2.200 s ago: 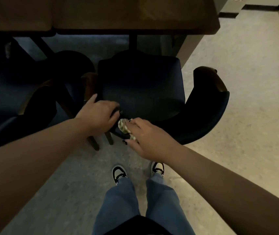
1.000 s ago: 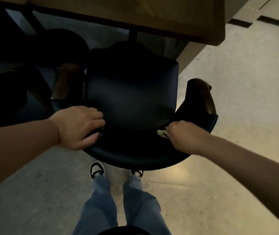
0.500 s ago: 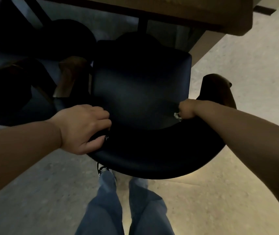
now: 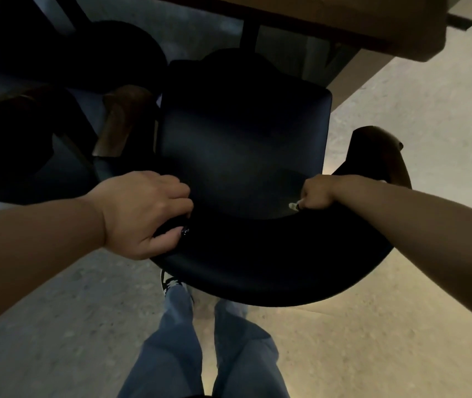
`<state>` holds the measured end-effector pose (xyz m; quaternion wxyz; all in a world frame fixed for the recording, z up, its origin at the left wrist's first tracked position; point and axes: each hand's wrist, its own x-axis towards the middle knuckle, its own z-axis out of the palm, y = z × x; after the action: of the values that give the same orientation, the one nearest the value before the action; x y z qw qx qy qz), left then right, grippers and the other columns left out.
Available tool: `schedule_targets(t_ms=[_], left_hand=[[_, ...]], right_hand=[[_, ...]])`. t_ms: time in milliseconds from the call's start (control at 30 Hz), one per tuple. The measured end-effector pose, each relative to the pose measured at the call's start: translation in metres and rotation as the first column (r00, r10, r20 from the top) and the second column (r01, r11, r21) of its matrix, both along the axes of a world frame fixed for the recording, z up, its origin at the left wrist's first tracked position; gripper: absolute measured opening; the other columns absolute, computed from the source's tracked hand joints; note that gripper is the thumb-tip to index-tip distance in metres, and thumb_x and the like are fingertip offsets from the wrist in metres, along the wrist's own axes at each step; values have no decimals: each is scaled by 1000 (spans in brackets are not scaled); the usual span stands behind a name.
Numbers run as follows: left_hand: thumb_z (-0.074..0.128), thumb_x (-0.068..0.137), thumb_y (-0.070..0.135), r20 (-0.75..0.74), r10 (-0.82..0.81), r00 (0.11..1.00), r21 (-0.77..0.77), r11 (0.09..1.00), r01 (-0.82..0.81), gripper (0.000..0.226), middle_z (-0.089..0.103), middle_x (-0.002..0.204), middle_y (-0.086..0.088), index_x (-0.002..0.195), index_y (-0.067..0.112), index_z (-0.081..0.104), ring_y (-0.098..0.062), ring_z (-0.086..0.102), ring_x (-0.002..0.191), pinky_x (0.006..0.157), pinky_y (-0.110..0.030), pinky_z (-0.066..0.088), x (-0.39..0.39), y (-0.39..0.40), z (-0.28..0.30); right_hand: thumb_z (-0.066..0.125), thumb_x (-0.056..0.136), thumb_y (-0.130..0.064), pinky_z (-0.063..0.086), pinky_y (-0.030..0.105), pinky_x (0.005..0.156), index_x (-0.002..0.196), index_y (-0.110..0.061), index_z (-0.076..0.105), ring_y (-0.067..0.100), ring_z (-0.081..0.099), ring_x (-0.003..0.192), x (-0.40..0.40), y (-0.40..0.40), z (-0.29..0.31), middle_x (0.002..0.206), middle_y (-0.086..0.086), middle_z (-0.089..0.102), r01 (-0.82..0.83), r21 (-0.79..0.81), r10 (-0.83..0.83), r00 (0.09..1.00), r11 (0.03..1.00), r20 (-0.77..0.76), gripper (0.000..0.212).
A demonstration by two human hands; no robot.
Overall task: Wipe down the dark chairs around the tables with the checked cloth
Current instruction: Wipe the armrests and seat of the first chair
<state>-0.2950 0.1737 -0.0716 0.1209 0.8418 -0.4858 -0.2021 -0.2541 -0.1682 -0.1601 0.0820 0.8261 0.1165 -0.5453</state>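
Observation:
A dark chair (image 4: 243, 145) with a curved backrest (image 4: 272, 271) stands in front of me, tucked part way under a wooden table (image 4: 343, 21). My left hand (image 4: 145, 211) grips the left end of the backrest's top edge. My right hand (image 4: 316, 193) is bunched round the checked cloth (image 4: 294, 206), and only a small pale corner of the cloth shows under the fingers. That hand presses the cloth where the seat meets the inside of the backrest, on the right side.
A second dark chair (image 4: 28, 133) with a wooden armrest (image 4: 120, 122) stands close on the left. The chair's right wooden arm end (image 4: 381, 150) sticks out over the pale floor (image 4: 429, 110). My legs in jeans (image 4: 200, 340) are just behind the backrest.
My right hand has carried the cloth from the left rear of the seat along the inside of the backrest to the right side. My left hand stays gripping the backrest.

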Motion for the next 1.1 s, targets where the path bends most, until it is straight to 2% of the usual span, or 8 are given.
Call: schedule_targets(t_ms=[133, 200, 333, 400, 600, 800, 933, 1100], left_hand=[[41, 83, 45, 3, -7, 1000, -13, 1000, 7, 39, 58, 82, 0, 89, 16, 67, -21, 57, 71, 63, -37, 51, 1, 0, 2], [42, 83, 44, 9, 5, 1000, -25, 1000, -4, 38, 58, 82, 0, 88, 16, 67, -21, 57, 70, 62, -36, 51, 1, 0, 1], [42, 84, 45, -12, 13, 1000, -45, 999, -13, 37, 58, 82, 1, 89, 17, 67, -20, 56, 70, 62, -35, 51, -1, 2, -3], [42, 84, 44, -13, 8, 1000, -56, 998, -9, 37, 58, 82, 2, 89, 17, 68, -20, 57, 70, 61, -36, 51, -1, 1, -4], [42, 84, 44, 6, -2, 1000, -48, 999, 2, 38, 58, 83, 0, 90, 16, 68, -22, 57, 71, 61, -37, 52, 0, 3, -3], [43, 84, 44, 1, -6, 1000, -53, 999, 6, 38, 58, 83, 1, 91, 16, 68, -21, 57, 71, 62, -37, 52, 1, 2, -1], [42, 84, 44, 0, -3, 1000, -53, 999, 3, 38, 58, 82, 1, 90, 16, 68, -21, 57, 71, 62, -36, 52, 0, 2, -1], [41, 84, 44, 11, 0, 1000, -57, 998, 0, 39, 59, 83, 0, 91, 16, 68, -21, 57, 72, 61, -36, 51, 0, 1, -1]], right_hand=[[49, 96, -27, 41, 27, 72, 77, -17, 63, 22, 55, 79, -3, -2, 8, 77, 2, 59, 38, 119, -39, 999, 992, 7, 26], [50, 97, -25, 40, 25, 72, 80, -19, 65, 17, 56, 77, -13, 5, 23, 69, -5, 57, 75, 236, -78, 997, 969, 2, 23], [50, 96, -27, 47, 29, 78, 89, -14, 67, 13, 64, 81, -55, 25, 53, 85, -1, 69, 87, 496, -107, 994, 864, 12, 23], [48, 96, -26, 48, 33, 81, 95, -11, 69, 19, 65, 87, -57, 25, 49, 93, 5, 71, 53, 486, -109, 990, 872, 88, 26], [43, 98, -25, 46, 31, 81, 106, 5, 64, 37, 60, 106, -26, 36, -2, 114, 24, 63, 147, 111, -163, 974, 983, 158, 37], [43, 99, -28, 49, 35, 80, 90, -7, 68, 30, 64, 90, -61, 63, 49, 93, 16, 68, 152, 391, -214, 970, 908, 118, 34], [40, 100, -30, 48, 38, 85, 100, -7, 67, 23, 63, 93, -94, 84, 86, 102, 9, 69, 136, 626, -241, 967, 768, 86, 35], [45, 95, -17, 46, 30, 74, 86, -5, 68, 32, 63, 88, -72, 85, 55, 90, 17, 67, 188, 479, -278, 953, 858, 125, 28]])
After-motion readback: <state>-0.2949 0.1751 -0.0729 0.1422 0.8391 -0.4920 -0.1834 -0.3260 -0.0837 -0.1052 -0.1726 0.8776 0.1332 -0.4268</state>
